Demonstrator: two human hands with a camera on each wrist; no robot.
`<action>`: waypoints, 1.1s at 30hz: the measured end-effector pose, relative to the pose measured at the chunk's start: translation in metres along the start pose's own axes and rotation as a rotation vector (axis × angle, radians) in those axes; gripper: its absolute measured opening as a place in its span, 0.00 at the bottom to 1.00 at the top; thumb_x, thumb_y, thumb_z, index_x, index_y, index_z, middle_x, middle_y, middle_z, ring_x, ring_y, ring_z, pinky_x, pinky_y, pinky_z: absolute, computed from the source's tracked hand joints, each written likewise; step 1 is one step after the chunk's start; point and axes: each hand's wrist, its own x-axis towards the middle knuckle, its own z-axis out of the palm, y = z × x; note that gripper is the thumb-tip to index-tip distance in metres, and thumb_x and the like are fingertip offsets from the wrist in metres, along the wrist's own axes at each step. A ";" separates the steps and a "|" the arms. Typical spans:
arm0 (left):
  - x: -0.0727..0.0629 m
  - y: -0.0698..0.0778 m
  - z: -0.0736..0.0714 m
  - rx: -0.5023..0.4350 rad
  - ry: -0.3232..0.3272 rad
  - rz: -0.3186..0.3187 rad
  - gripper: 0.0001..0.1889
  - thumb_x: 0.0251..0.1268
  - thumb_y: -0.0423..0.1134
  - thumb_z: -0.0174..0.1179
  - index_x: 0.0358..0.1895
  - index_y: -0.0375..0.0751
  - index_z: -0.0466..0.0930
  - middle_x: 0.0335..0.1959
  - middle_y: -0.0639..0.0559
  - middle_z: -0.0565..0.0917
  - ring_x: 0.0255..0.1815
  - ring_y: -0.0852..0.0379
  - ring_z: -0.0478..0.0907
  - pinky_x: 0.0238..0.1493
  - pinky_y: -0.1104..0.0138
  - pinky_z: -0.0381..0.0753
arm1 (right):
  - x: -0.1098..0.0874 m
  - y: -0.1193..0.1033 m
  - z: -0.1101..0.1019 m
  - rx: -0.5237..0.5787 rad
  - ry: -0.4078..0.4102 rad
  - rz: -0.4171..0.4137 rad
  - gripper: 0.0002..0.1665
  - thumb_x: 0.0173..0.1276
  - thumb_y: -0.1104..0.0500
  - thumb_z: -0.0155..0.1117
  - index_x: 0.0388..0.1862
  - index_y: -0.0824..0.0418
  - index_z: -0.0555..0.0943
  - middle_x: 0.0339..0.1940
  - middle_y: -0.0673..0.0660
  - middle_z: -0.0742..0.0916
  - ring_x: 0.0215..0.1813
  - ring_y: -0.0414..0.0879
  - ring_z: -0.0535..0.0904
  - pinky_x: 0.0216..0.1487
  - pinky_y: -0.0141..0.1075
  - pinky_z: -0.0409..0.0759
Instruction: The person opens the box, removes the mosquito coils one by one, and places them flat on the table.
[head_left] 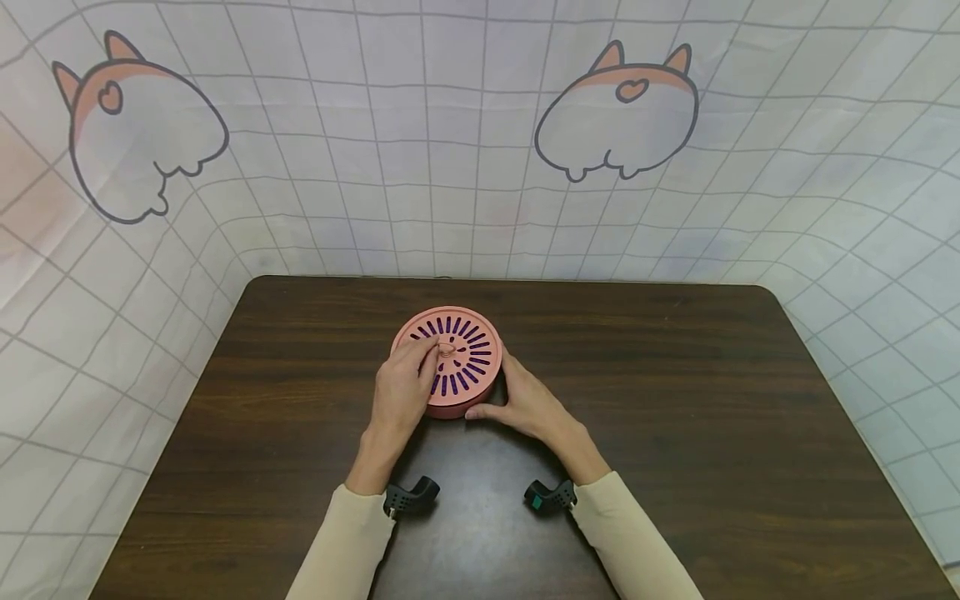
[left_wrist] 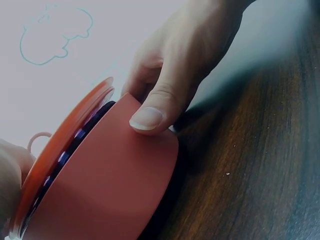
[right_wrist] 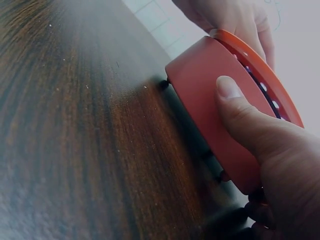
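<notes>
A round pink mosquito coil holder (head_left: pixel 450 412) stands on the table, its slotted lid (head_left: pixel 468 383) over the body. My left hand (head_left: pixel 401 383) pinches the small ring handle (head_left: pixel 447 349) at the lid's centre. Around the right side of the body, my right hand (head_left: pixel 528 402) grips, with its thumb on the front wall in both wrist views. A dark purple band (left_wrist: pixel 64 159) shows in a narrow gap between lid and body in the left wrist view. Short feet (right_wrist: pixel 224 176) are visible under the body in the right wrist view. The left fingertips are partly hidden.
The dark wood-grain table (head_left: pixel 675 400) extends to both sides. Behind it hangs a white grid-patterned cloth (head_left: pixel 480 167) with animal drawings. Each wrist wears a black strap device, one on the left (head_left: pixel 412 497) and one on the right (head_left: pixel 549 497).
</notes>
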 end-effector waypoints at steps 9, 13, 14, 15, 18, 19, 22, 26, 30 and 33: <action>0.000 0.004 0.001 -0.018 0.015 -0.038 0.11 0.70 0.36 0.62 0.50 0.37 0.87 0.42 0.43 0.89 0.44 0.48 0.88 0.51 0.56 0.86 | 0.000 -0.001 -0.001 0.012 0.004 0.000 0.74 0.50 0.27 0.73 0.84 0.49 0.41 0.83 0.55 0.59 0.81 0.49 0.59 0.78 0.48 0.64; 0.000 0.004 0.001 -0.013 0.017 -0.036 0.11 0.70 0.36 0.62 0.49 0.37 0.87 0.42 0.44 0.90 0.45 0.48 0.88 0.51 0.56 0.86 | 0.000 -0.001 -0.001 0.015 0.000 0.007 0.74 0.50 0.27 0.73 0.84 0.48 0.40 0.83 0.55 0.59 0.81 0.49 0.60 0.78 0.48 0.64; 0.000 0.004 0.001 -0.012 0.018 -0.033 0.11 0.70 0.36 0.62 0.50 0.37 0.87 0.42 0.44 0.90 0.45 0.48 0.88 0.52 0.56 0.86 | 0.000 -0.001 -0.001 0.014 -0.001 0.008 0.75 0.50 0.27 0.73 0.84 0.48 0.40 0.83 0.55 0.59 0.81 0.50 0.61 0.78 0.48 0.64; 0.000 0.004 0.001 -0.010 0.019 -0.031 0.11 0.70 0.36 0.62 0.50 0.37 0.87 0.42 0.44 0.90 0.45 0.48 0.88 0.52 0.56 0.86 | 0.000 -0.001 -0.001 0.013 -0.001 0.008 0.75 0.50 0.27 0.73 0.84 0.47 0.40 0.83 0.55 0.59 0.80 0.50 0.61 0.77 0.49 0.65; 0.000 0.004 0.000 -0.010 0.022 -0.022 0.11 0.69 0.36 0.63 0.50 0.37 0.87 0.43 0.44 0.90 0.46 0.48 0.88 0.53 0.56 0.85 | 0.000 0.000 0.000 0.007 -0.005 0.018 0.75 0.49 0.26 0.73 0.84 0.46 0.39 0.83 0.55 0.60 0.80 0.51 0.63 0.77 0.49 0.66; 0.000 0.003 0.000 -0.010 0.022 -0.018 0.11 0.69 0.36 0.63 0.50 0.37 0.87 0.44 0.43 0.90 0.47 0.47 0.88 0.53 0.56 0.85 | 0.000 0.000 0.000 0.005 -0.005 0.021 0.75 0.49 0.26 0.73 0.84 0.46 0.39 0.83 0.55 0.60 0.79 0.51 0.63 0.77 0.49 0.66; 0.000 0.003 -0.001 -0.006 0.029 -0.004 0.11 0.69 0.35 0.63 0.50 0.37 0.87 0.44 0.43 0.90 0.48 0.47 0.88 0.54 0.55 0.85 | 0.000 0.001 0.000 0.000 -0.003 0.023 0.75 0.49 0.27 0.73 0.84 0.47 0.39 0.83 0.56 0.61 0.79 0.52 0.63 0.76 0.50 0.66; 0.002 0.002 -0.002 -0.001 0.052 0.015 0.10 0.69 0.34 0.63 0.49 0.36 0.88 0.44 0.43 0.90 0.48 0.46 0.88 0.56 0.54 0.84 | 0.000 0.002 0.000 -0.013 -0.004 0.023 0.75 0.51 0.28 0.73 0.84 0.49 0.39 0.83 0.58 0.60 0.80 0.53 0.62 0.77 0.50 0.65; 0.003 0.001 -0.004 0.008 0.072 0.030 0.10 0.68 0.34 0.64 0.48 0.35 0.88 0.44 0.42 0.90 0.48 0.46 0.88 0.59 0.53 0.82 | 0.001 0.002 0.001 -0.020 -0.008 0.027 0.74 0.52 0.29 0.73 0.84 0.52 0.40 0.83 0.59 0.59 0.81 0.54 0.60 0.77 0.51 0.65; 0.003 0.001 -0.006 0.007 0.072 0.018 0.10 0.68 0.34 0.64 0.48 0.34 0.88 0.44 0.42 0.90 0.49 0.46 0.87 0.60 0.53 0.82 | 0.001 0.003 0.001 -0.026 -0.010 0.030 0.74 0.52 0.29 0.73 0.84 0.55 0.42 0.83 0.59 0.58 0.81 0.54 0.60 0.77 0.51 0.65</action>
